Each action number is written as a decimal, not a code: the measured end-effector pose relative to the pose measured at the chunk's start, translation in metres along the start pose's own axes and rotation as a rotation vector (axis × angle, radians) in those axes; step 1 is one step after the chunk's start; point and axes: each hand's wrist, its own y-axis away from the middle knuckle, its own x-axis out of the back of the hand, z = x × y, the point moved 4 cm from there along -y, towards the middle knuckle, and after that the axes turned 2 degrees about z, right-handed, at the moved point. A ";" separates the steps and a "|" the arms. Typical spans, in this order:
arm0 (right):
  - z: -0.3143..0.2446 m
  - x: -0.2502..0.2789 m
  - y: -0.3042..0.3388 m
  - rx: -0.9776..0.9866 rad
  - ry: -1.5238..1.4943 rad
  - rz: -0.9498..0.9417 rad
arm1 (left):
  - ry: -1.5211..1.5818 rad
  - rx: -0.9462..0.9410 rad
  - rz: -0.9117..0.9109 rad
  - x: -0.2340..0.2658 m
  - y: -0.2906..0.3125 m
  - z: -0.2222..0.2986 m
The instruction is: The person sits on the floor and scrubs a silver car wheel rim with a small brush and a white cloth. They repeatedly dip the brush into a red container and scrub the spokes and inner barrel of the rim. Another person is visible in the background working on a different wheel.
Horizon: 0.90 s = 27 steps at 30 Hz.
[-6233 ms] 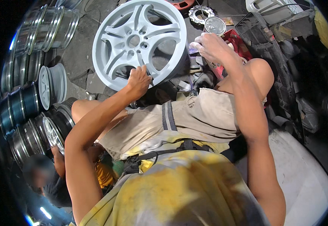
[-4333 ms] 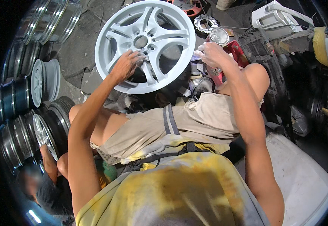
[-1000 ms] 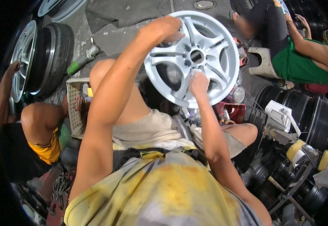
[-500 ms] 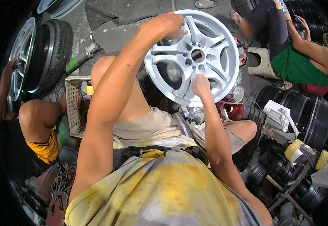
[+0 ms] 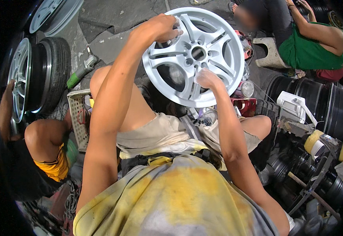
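Observation:
A silver-grey alloy wheel rim (image 5: 215, 64) with paired spokes is tilted up in front of me, above my lap. My left hand (image 5: 163, 29) is curled over a spoke near its upper left edge, fingers closed on it. Low on the wheel, my right hand (image 5: 209, 79) presses bunched fingertips against a spoke just below the hub. Pale dust coats those fingertips. Whether they pinch anything is hidden.
At left, a person's hand (image 5: 10, 92) touches another rim by a tyre (image 5: 57, 63). A green angle grinder (image 5: 77, 74) lies near a plastic crate (image 5: 77, 122). A person in green (image 5: 311, 51) sits at right, beyond stacked black rims (image 5: 317, 98) and a white box (image 5: 291, 108).
The whole view has shifted slightly. Along the spoke, my right hand has moved a little closer to the hub. My left hand keeps its place on the wheel rim.

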 end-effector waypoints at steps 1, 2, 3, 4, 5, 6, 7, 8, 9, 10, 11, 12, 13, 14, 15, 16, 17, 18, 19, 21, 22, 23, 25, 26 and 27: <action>-0.017 0.024 0.022 -0.125 -0.092 0.121 | 0.006 0.027 -0.013 0.000 0.001 -0.002; -0.028 0.047 0.042 -0.261 -0.182 0.245 | 0.013 0.041 -0.028 0.004 0.000 0.001; -0.038 0.061 0.049 -0.309 -0.244 0.326 | 0.013 0.054 -0.048 0.006 0.000 0.004; -0.041 0.050 0.046 -0.353 -0.214 0.320 | 0.000 0.056 -0.048 0.002 -0.001 0.003; -0.042 0.034 0.041 -0.395 -0.183 0.314 | -0.013 0.058 -0.048 -0.005 -0.001 0.000; -0.046 0.030 0.038 -0.433 -0.147 0.311 | -0.026 0.063 -0.041 -0.004 -0.001 0.001; -0.047 0.031 0.040 -0.471 -0.176 0.286 | -0.003 0.071 -0.083 -0.008 -0.001 0.005; -0.045 0.026 0.037 -0.411 -0.166 0.266 | 0.005 0.066 -0.087 -0.008 -0.001 0.005; -0.036 0.013 0.033 -0.352 -0.152 0.247 | 0.015 0.059 -0.089 -0.008 0.000 0.004; -0.020 0.001 0.026 -0.295 -0.132 0.232 | 0.027 0.048 -0.084 -0.008 -0.004 0.003; -0.002 -0.018 0.018 -0.135 -0.074 0.254 | 0.013 0.033 -0.070 -0.010 -0.007 0.003; -0.009 -0.008 0.017 -0.207 -0.130 0.203 | 0.025 0.055 -0.064 -0.010 -0.004 -0.001; -0.023 0.022 0.023 -0.280 -0.185 0.154 | 0.035 0.074 -0.057 -0.008 0.001 -0.002; -0.031 0.041 0.032 -0.366 -0.234 0.106 | 0.051 0.080 -0.050 -0.006 0.000 0.001; -0.036 0.049 0.041 -0.374 -0.216 0.288 | 0.042 0.078 -0.049 -0.005 -0.001 0.003; -0.035 0.041 0.041 -0.403 -0.210 0.288 | 0.033 0.075 -0.049 -0.003 -0.001 0.003; -0.033 0.029 0.040 -0.432 -0.203 0.287 | 0.024 0.073 -0.048 -0.004 -0.002 0.003; -0.035 0.029 0.036 -0.452 -0.194 0.295 | 0.023 0.079 -0.057 -0.004 -0.002 0.002; -0.039 0.029 0.041 -0.474 -0.161 0.287 | 0.023 0.084 -0.067 -0.005 -0.003 0.000; -0.035 0.026 0.035 -0.417 -0.159 0.214 | 0.027 0.075 -0.068 -0.008 -0.004 -0.001; -0.033 0.025 0.032 -0.387 -0.157 0.178 | 0.031 0.061 -0.060 -0.009 -0.004 -0.002; -0.033 0.025 0.033 -0.379 -0.144 0.242 | 0.036 0.048 -0.052 -0.009 -0.006 -0.003; -0.045 0.025 0.042 -0.358 -0.123 0.354 | 0.050 0.042 -0.048 -0.007 -0.003 0.004; -0.046 0.030 0.040 -0.370 -0.149 0.426 | 0.058 0.040 -0.046 -0.004 -0.003 0.007; -0.052 0.040 0.044 -0.389 -0.177 0.497 | 0.045 0.042 -0.057 0.000 -0.001 0.012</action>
